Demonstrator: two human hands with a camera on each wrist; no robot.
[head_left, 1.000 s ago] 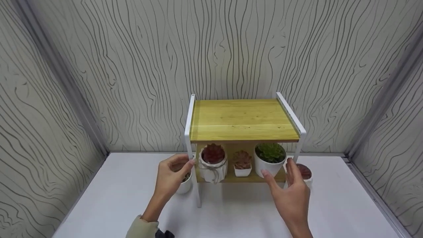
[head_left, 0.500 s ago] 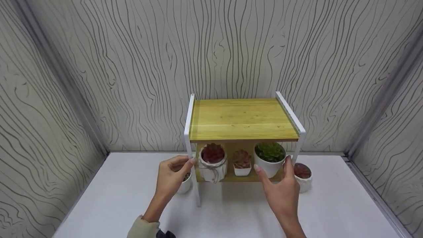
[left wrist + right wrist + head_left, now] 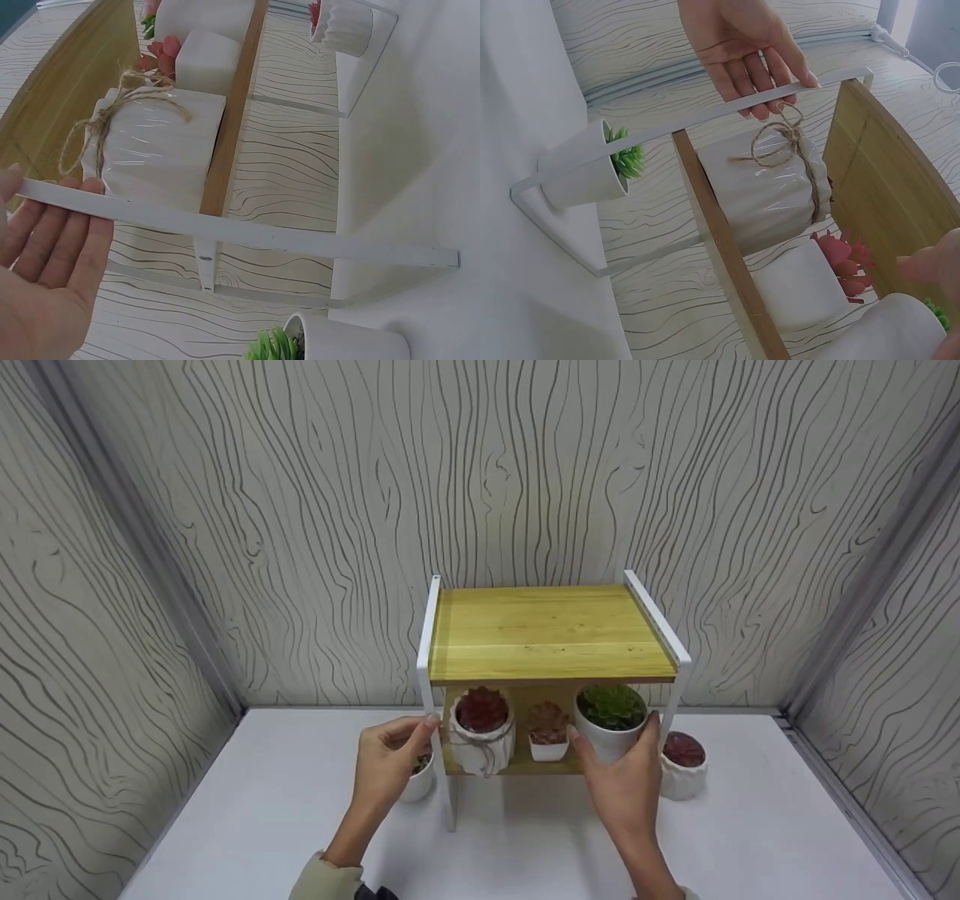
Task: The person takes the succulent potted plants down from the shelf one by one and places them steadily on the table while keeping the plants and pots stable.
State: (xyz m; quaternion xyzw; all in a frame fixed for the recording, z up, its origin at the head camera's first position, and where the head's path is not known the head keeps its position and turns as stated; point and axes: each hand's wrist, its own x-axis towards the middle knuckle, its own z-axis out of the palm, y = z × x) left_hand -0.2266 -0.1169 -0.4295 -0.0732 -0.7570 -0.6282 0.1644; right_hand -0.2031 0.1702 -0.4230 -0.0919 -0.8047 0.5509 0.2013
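A pale sleeve lies nearest, at the left wrist, and beyond it the left hand pinches the white front leg of a wooden shelf; the left wrist view adds that its fingers lie side by side against the bar, the thumb across from them. The right hand has thumb and fingers parted on either side of a round white pot with a green succulent, on the lower board at the right end; the right wrist view catches only part of this hand, and I cannot tell how firmly it presses. Left along that board stand a small white pot with a reddish plant and a larger white pot, whose twine bow shows best from the wrists. On the white table, a spiky green plant's pot, mostly hidden by the left hand from the head, shows plainly in both wrist views. A ribbed pot stands right of the shelf. Grain-patterned walls rise behind.
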